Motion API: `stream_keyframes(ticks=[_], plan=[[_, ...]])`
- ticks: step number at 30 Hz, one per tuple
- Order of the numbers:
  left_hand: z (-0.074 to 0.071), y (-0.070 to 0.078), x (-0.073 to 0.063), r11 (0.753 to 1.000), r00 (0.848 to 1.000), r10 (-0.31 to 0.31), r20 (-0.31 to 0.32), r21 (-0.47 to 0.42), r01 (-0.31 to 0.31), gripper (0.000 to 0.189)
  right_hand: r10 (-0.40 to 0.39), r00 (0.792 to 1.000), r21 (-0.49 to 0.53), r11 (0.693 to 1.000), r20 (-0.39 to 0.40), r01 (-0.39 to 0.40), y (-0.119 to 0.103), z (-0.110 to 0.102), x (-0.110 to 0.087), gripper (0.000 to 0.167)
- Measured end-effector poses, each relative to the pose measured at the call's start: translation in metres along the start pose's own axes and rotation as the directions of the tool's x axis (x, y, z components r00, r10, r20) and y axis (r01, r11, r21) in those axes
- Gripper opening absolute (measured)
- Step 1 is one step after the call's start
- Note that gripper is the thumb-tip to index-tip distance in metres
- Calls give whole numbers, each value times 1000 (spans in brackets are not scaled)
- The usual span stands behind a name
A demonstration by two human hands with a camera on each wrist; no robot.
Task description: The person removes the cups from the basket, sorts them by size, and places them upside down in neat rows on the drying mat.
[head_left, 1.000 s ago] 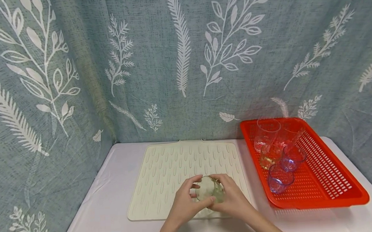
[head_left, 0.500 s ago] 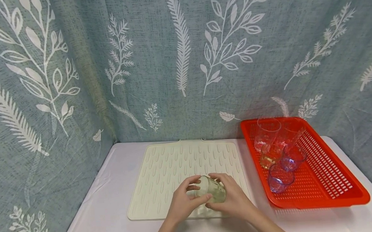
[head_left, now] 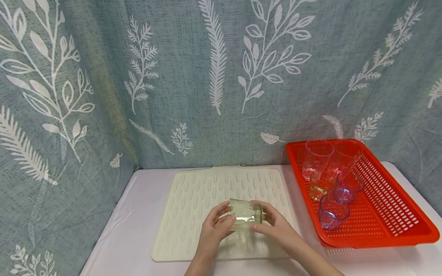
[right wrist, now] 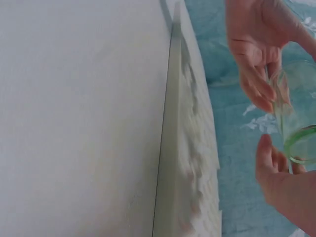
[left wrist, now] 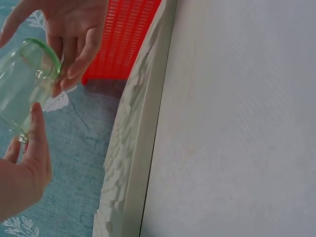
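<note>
A pale green glass tumbler [head_left: 244,212] lies on its side in the air over the front of the cream ridged mat [head_left: 195,215], held between two hands. My left hand [head_left: 216,229] grips it at the left end, thumb in front and fingers behind. At the right end, by the thick green base, my right hand [head_left: 277,227] has its thumb low on the front and its fingers curled behind. In the left wrist view the tumbler [left wrist: 22,84] slants between both hands. The right wrist view cuts it off at the edge, with the green base ring [right wrist: 301,143] near my right thumb.
A red perforated basket [head_left: 387,242] stands to the right of the mat. Inside it are a tall clear glass [head_left: 315,161], a yellowish glass [head_left: 318,191], bluish-purple glasses [head_left: 333,213] and other clear glassware. A patterned blue-green curtain [head_left: 188,93] hangs behind the white table [head_left: 117,245].
The tumbler has turned from its round end facing me to lying sideways, and it has risen slightly. Both hands have shifted around it; my right hand has moved toward its right end.
</note>
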State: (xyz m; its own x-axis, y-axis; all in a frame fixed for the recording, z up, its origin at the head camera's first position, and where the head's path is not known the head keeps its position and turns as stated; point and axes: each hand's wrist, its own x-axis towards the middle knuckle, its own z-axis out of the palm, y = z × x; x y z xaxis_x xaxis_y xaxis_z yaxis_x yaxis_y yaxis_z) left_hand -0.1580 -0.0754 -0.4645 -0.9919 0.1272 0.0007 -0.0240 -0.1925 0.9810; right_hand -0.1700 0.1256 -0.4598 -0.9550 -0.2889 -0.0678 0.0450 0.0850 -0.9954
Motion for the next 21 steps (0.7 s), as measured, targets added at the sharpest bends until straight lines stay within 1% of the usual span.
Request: stream_keyframes(ticks=[2,5,8,11,12,15,21], plan=[[0,1,0,999,1000,3,-3,-42,-3,59,24,1000,78,997,10,-25,0,0,1,67],[0,1,0,995,1000,6,4,-100,-6,60,41,998,197,979,46,-50,-1,1,1,71],[1,2,0,989,1000,2,6,-146,-1,61,58,995,330,940,83,-82,-1,2,2,74],[2,3,-1,985,1000,-10,2,-173,10,63,66,993,418,902,102,-103,-1,3,2,75],[2,4,-2,984,1000,-11,3,-180,12,64,68,992,440,891,107,-109,-1,4,3,74],[2,3,-2,981,1000,-8,14,-195,11,65,77,991,471,874,113,-121,-1,5,3,73],[-1,1,-3,979,999,-5,44,-202,14,66,85,993,485,867,86,-116,-2,9,3,70]])
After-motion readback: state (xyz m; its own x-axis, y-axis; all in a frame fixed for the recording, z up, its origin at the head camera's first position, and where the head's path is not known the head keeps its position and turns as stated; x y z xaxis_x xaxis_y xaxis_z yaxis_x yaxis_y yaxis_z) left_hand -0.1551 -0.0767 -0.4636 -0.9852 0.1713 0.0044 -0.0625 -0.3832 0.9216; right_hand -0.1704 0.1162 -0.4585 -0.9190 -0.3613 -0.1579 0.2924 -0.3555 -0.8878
